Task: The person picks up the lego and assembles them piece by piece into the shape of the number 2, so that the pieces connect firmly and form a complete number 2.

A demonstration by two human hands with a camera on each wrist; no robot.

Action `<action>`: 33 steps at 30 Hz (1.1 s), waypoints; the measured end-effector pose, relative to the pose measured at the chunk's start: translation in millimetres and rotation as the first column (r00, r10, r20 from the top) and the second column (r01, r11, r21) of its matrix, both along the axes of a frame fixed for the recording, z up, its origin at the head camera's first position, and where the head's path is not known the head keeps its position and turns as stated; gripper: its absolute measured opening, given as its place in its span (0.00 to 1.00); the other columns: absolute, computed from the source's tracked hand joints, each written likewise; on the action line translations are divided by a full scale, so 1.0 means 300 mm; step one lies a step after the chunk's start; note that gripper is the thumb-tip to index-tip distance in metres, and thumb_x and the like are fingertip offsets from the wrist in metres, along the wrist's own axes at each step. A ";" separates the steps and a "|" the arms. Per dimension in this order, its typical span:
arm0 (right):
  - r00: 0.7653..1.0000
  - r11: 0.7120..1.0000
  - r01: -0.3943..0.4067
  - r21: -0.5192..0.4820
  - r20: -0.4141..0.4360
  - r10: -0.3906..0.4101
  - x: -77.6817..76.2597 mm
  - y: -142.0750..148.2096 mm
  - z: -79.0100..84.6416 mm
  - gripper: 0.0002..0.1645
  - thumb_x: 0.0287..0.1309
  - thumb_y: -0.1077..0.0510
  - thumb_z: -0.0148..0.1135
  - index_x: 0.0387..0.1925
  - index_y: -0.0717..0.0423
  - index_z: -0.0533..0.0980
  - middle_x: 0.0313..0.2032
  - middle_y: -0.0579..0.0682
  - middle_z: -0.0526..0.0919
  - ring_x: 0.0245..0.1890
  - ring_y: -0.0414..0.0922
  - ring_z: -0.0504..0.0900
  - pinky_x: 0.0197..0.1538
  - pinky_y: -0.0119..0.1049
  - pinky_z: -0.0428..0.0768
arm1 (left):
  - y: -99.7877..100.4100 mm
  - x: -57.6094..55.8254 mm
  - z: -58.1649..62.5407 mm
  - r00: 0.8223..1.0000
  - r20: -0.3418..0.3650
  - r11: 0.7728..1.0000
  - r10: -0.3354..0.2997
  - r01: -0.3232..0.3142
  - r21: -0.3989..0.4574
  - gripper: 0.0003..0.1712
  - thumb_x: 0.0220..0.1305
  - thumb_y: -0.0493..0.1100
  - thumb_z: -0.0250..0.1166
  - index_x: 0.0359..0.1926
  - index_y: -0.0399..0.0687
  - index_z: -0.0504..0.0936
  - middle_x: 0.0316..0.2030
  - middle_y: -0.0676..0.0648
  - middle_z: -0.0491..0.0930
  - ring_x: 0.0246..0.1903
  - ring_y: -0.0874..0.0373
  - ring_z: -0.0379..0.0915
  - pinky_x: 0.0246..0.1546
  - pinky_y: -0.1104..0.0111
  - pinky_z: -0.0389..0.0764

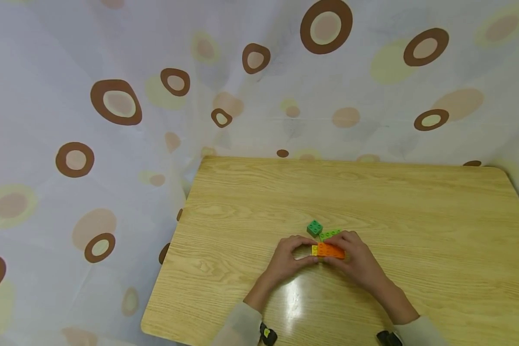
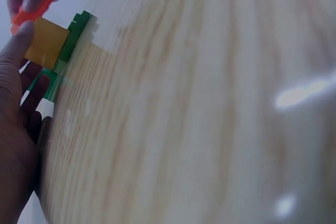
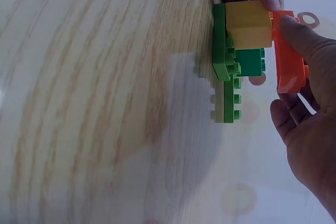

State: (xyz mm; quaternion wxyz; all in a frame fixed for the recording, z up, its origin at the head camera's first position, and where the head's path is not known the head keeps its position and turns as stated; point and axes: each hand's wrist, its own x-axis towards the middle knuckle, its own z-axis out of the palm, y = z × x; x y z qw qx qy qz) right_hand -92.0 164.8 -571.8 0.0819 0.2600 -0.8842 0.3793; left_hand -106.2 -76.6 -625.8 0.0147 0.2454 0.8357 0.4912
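In the head view, an orange brick [image 1: 330, 250] lies on a yellow brick [image 1: 314, 250], whose studded end shows at the left. My right hand [image 1: 363, 264] pinches the orange brick between thumb and fingers. The left hand [image 1: 285, 262] holds the yellow brick's end, its thumb on the near side and fingers on the far side. In the right wrist view, the yellow brick [image 3: 249, 24] stands on a green plate [image 3: 219, 40], and the orange brick [image 3: 290, 56] sits against its studs. The left thumb touches near their joint.
Just beyond the hands are a dark green brick [image 1: 314, 228] and a light green studded piece [image 1: 330, 234]. They rest on a wood-grain table [image 1: 225, 206]. A patterned curtain [image 1: 259, 105] hangs behind the table and along its left side.
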 end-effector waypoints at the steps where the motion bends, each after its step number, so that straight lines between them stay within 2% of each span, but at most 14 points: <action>1: 1.000 1.000 0.001 0.002 -0.004 -0.001 0.001 -0.001 0.001 0.25 0.49 0.61 0.85 0.52 0.53 0.87 0.47 0.42 0.82 0.50 0.42 0.76 0.47 0.38 0.83 | 0.001 0.000 0.000 1.000 -0.006 1.000 0.001 -0.001 -0.002 0.21 0.67 0.57 0.74 0.59 0.65 0.86 0.54 0.66 0.85 0.57 0.70 0.77 0.65 0.59 0.72; 12: 0.999 1.000 -0.015 -0.004 -0.036 0.015 -0.012 -0.028 0.008 0.27 0.50 0.61 0.84 0.53 0.55 0.86 0.48 0.43 0.82 0.50 0.44 0.76 0.47 0.38 0.81 | -0.001 -0.003 0.000 0.999 -0.034 1.000 0.008 -0.008 0.001 0.22 0.64 0.53 0.77 0.57 0.56 0.87 0.52 0.61 0.87 0.54 0.69 0.79 0.63 0.64 0.75; 16: 0.998 1.000 -0.028 0.004 -0.061 0.028 -0.011 -0.031 -0.004 0.27 0.48 0.61 0.84 0.53 0.55 0.87 0.47 0.44 0.83 0.48 0.43 0.76 0.44 0.38 0.82 | 0.000 -0.002 -0.004 1.000 -0.014 1.000 0.012 -0.012 0.004 0.22 0.65 0.55 0.77 0.57 0.57 0.87 0.52 0.62 0.87 0.54 0.69 0.78 0.62 0.65 0.75; 23: 0.989 0.998 -0.057 0.010 -0.135 0.058 -0.013 -0.032 -0.008 0.30 0.45 0.63 0.85 0.54 0.57 0.87 0.46 0.45 0.82 0.45 0.42 0.75 0.42 0.36 0.81 | 0.002 -0.005 -0.001 0.999 -0.023 1.000 0.027 -0.027 0.004 0.22 0.64 0.55 0.77 0.56 0.57 0.87 0.52 0.62 0.87 0.54 0.69 0.79 0.62 0.64 0.74; 28: 0.981 0.997 -0.073 0.039 -0.178 0.079 -0.010 -0.034 -0.007 0.28 0.48 0.63 0.84 0.54 0.60 0.87 0.46 0.48 0.82 0.44 0.44 0.75 0.40 0.37 0.79 | 0.002 -0.001 -0.003 1.000 -0.019 1.000 0.014 -0.014 -0.002 0.23 0.64 0.56 0.76 0.58 0.58 0.87 0.53 0.63 0.86 0.54 0.70 0.78 0.63 0.63 0.74; 33: 0.977 0.994 -0.100 0.042 -0.187 0.106 -0.008 -0.026 -0.005 0.29 0.49 0.65 0.83 0.56 0.60 0.86 0.47 0.48 0.83 0.44 0.45 0.75 0.42 0.38 0.78 | 0.004 -0.001 -0.004 1.000 -0.024 1.000 0.012 -0.012 -0.006 0.23 0.65 0.56 0.76 0.59 0.58 0.87 0.53 0.63 0.86 0.55 0.70 0.78 0.64 0.63 0.73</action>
